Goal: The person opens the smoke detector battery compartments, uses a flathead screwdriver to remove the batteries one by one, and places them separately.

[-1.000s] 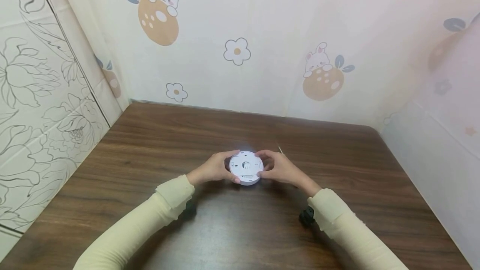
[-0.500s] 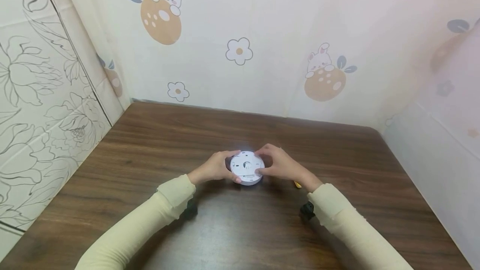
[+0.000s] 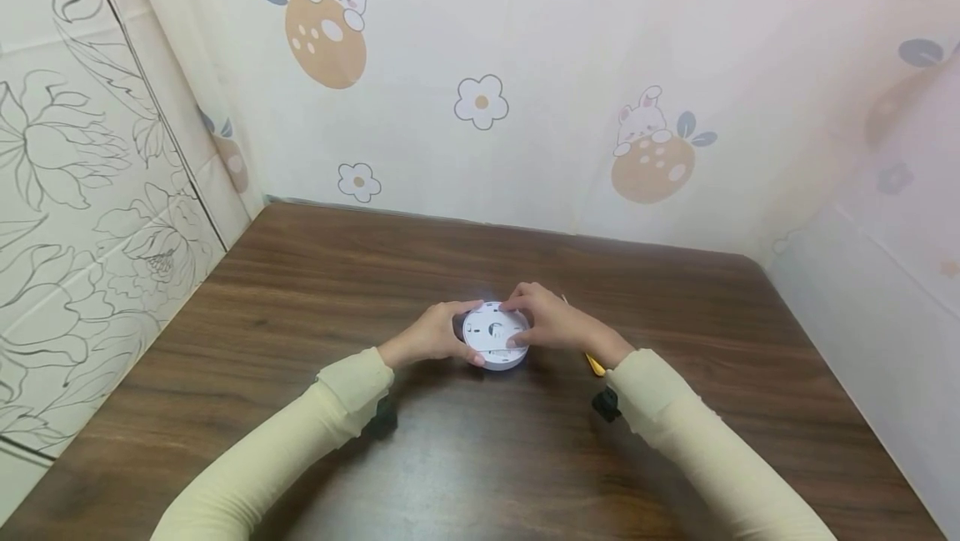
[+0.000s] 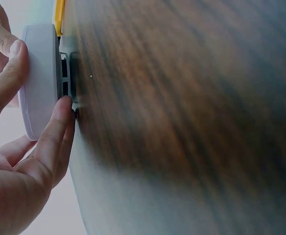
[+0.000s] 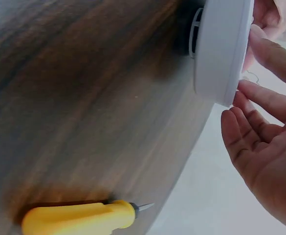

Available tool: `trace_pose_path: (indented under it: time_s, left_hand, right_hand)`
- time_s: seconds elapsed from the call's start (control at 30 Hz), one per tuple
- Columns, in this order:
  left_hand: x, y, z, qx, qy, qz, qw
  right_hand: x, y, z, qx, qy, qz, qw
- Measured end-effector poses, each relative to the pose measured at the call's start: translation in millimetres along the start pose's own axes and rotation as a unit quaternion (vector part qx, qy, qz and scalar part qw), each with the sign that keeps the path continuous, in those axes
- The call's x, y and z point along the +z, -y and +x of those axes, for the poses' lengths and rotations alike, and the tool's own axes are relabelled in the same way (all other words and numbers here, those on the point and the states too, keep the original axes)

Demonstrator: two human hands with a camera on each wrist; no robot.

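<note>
Around the dark wood-grain table [image 3: 480, 458], which reflects light on its near part, hang pale walls: the back curtain [image 3: 555, 49] is printed with rabbits, orange fruit and flowers, while the left panel [image 3: 45, 182] carries black line-drawn blossoms. Near the table's middle, a white disc [image 3: 483, 341] is held low over the wood; whether it touches cannot be told. Its flat, slotted face points up and its slatted side down, the broad round face roughly level, with no single long axis. The left hand [image 3: 433, 333] clamps its left edge, thumb above and fingers beneath; the right hand [image 3: 555, 320] has thumb and forefinger bent onto the right part of the upper face, gripping there. Beside them, a yellow-handled tool [image 5: 79, 218] lies with its thin tip toward the table's far edge.
</note>
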State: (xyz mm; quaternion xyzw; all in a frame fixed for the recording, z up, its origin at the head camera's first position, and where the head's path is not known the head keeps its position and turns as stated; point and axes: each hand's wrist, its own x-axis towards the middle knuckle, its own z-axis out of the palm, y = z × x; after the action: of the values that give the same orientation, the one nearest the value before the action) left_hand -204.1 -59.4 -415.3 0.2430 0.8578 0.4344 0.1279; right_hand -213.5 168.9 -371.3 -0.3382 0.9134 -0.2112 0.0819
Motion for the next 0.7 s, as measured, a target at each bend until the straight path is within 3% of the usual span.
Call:
trace_pose_path:
  time_s: [0.7]
  left_hand:
    - [1.0,-1.9,-0.8,-0.001,-0.002,0.005,1.0]
  right_hand:
    - [-2.6,3.4,4.9,0.031,0.003,0.031,0.9991]
